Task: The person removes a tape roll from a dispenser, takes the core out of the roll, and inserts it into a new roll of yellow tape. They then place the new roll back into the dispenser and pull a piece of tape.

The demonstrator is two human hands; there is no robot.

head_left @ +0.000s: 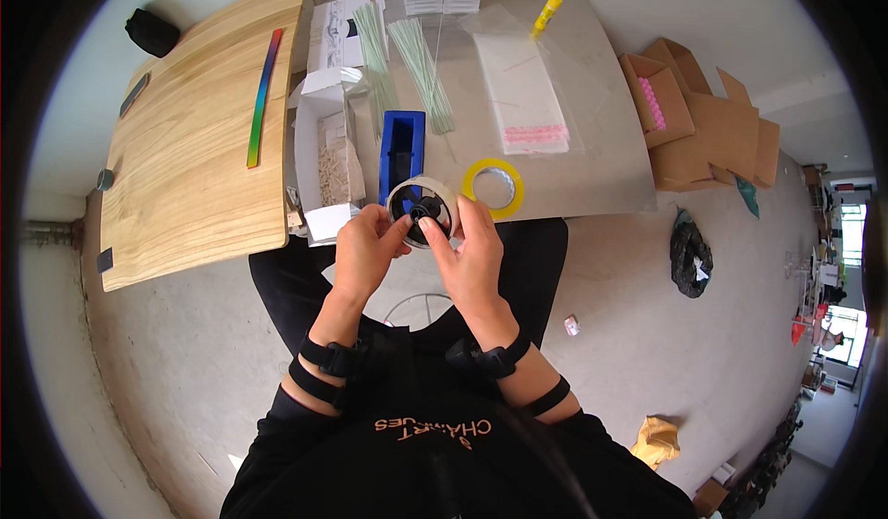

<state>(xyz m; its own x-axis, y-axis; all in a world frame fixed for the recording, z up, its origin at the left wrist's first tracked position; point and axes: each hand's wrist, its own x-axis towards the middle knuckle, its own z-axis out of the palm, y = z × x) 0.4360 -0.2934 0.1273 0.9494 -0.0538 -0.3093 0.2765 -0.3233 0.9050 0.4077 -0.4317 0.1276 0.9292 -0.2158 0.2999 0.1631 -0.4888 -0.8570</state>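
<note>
Between both hands, in front of my lap, is a roll of tape with a black hub in its core. My left hand grips its left side, thumb on the hub. On the other side, my right hand wraps its fingers round the rim, and its thumb also presses at the hub. Just behind the roll stands a blue tape dispenser on the metal table, its slot facing up. A yellow roll of tape lies flat to the right, near the table's front edge.
Left of the dispenser sits an open white box holding small pale pieces. Behind lie bundles of pale green sticks, clear plastic bags and a yellow glue stick. A wooden board bears a rainbow strip. Cardboard boxes stand right.
</note>
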